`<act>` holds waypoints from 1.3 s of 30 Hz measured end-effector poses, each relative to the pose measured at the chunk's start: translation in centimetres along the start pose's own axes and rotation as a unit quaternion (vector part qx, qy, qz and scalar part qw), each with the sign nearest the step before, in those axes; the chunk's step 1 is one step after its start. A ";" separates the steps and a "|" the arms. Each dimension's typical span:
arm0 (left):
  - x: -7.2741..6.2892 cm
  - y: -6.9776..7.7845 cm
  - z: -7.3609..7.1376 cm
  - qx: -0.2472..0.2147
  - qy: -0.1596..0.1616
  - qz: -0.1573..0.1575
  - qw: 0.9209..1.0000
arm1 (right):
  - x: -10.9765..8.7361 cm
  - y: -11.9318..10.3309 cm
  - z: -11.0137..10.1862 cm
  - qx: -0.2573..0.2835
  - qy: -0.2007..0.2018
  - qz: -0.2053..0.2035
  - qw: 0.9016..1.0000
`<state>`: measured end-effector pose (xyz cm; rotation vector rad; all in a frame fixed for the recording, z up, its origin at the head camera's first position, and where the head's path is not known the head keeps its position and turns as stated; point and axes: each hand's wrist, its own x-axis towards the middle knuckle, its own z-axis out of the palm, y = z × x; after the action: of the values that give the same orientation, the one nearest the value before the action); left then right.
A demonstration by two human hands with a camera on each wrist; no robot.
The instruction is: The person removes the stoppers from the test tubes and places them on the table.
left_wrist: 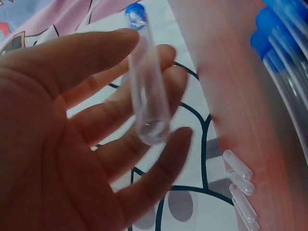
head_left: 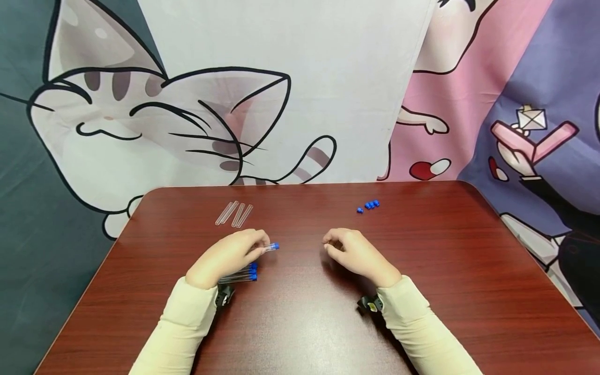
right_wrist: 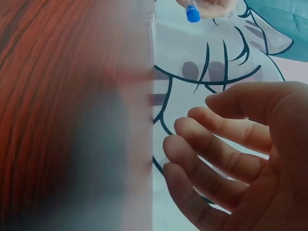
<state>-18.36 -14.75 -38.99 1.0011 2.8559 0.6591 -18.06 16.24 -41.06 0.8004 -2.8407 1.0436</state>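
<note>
My left hand (head_left: 230, 256) pinches a clear test tube (left_wrist: 149, 91) between thumb and fingers. A blue stopper (left_wrist: 135, 9) sits in the tube's end, which points right in the head view. Beside the left wrist lie several stoppered tubes (head_left: 238, 277), partly hidden by that hand and forearm. My right hand (head_left: 355, 254) hovers over the table with loosely curled fingers and holds nothing. Farther back on the left are several unstoppered tubes (head_left: 227, 213), side by side. Several loose blue stoppers (head_left: 369, 205) lie at the back right, beyond the right hand.
The reddish-brown wooden table (head_left: 300, 312) has rounded far corners. Behind its far edge hangs a cloth backdrop (head_left: 356, 88) printed with cartoon figures. Each wrist carries a small dark camera (head_left: 225, 295).
</note>
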 end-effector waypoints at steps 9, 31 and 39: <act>0.5 1.1 0.5 -0.011 0.034 0.025 0.999 | -0.2 -1.1 -0.2 0.010 0.021 -0.031 0.999; 0.8 3.0 1.4 -0.027 0.060 0.142 0.988 | -0.2 -2.3 0.8 0.001 -0.024 -0.147 0.989; 0.9 3.1 1.6 -0.031 0.064 0.152 0.986 | -0.1 -2.4 0.9 -0.016 -0.039 -0.163 0.986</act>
<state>-17.02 -11.43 -39.09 1.4515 2.7916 0.8554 -16.67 14.21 -40.35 1.2744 -2.6498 0.9344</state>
